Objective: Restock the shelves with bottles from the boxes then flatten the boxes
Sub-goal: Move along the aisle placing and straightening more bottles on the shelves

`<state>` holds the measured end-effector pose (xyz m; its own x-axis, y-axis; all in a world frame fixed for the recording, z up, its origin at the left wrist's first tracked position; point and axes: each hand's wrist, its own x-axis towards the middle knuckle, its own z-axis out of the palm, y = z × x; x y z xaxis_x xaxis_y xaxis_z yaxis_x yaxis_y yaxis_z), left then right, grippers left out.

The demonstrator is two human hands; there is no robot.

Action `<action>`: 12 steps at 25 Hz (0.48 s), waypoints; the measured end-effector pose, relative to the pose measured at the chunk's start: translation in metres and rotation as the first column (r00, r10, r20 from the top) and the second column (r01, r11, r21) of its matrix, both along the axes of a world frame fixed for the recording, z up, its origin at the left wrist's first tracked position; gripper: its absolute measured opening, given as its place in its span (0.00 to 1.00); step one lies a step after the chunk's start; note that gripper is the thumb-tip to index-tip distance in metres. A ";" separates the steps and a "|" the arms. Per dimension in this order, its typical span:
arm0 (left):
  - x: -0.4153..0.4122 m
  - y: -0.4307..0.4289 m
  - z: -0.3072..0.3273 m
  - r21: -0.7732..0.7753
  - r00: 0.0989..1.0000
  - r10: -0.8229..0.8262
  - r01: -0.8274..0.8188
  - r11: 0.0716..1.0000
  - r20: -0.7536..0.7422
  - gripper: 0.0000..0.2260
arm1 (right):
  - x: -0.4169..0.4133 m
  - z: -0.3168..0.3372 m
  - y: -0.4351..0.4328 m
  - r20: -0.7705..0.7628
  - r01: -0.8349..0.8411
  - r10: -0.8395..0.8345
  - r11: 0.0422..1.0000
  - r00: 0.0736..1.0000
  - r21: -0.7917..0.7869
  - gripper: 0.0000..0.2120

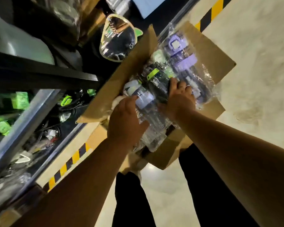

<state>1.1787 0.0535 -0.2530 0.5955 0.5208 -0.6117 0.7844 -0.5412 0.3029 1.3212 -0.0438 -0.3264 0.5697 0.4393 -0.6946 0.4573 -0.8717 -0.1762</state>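
An open cardboard box [208, 51] stands on the floor, full of bottles wrapped in clear plastic. A purple-capped bottle [179, 53] lies at its far side and a dark bottle with a lime tag [156, 79] in the middle. My left hand [126, 118] grips a clear, pale-purple bottle [147, 112] at the near left of the box. My right hand [179, 99] reaches in beside it, its fingers curled on the wrapped dark bottle. The image is blurred.
A metal shelf [31, 115] on the left holds dark bottles with green tags. A wrapped oval item [116, 38] lies beyond the box flap. Yellow and black hazard tape [72, 159] runs along the shelf base. My dark-trousered legs [129, 202] stand below the box on a pale floor.
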 end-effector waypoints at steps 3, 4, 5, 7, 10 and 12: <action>0.011 -0.007 -0.015 -0.060 0.981 0.193 -0.194 0.979 -0.029 0.35 | 0.015 -0.001 -0.010 -0.013 -0.030 0.031 0.997 0.999 0.066 0.45; 0.016 -0.009 -0.016 -0.080 0.968 0.249 -0.251 0.965 -0.037 0.34 | 0.019 0.002 -0.013 -0.050 -0.025 0.029 0.997 0.998 0.074 0.45; 0.021 -0.012 -0.015 -0.105 0.950 0.308 -0.311 0.944 -0.045 0.32 | 0.022 0.004 -0.016 -0.091 -0.023 0.029 0.997 0.995 0.073 0.46; 0.036 -0.015 -0.009 -0.180 0.900 0.424 -0.436 0.882 -0.101 0.28 | 0.028 0.007 -0.022 -0.162 0.016 -0.002 0.996 0.987 0.087 0.46; 0.055 -0.021 -0.006 -0.349 0.727 0.646 -0.683 0.642 -0.233 0.25 | 0.033 0.015 -0.031 -0.317 0.239 -0.185 0.961 0.930 0.141 0.39; 0.064 -0.026 -0.010 -0.420 0.611 0.721 -0.777 0.468 -0.326 0.27 | 0.033 0.020 -0.036 -0.416 0.364 -0.284 0.923 0.864 0.126 0.38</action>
<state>1.2431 0.0275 -0.2633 0.0515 0.3617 -0.9309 0.8542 0.4669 0.2287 1.3543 -0.0795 -0.3060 0.4100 0.4244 -0.8074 0.0165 -0.8885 -0.4587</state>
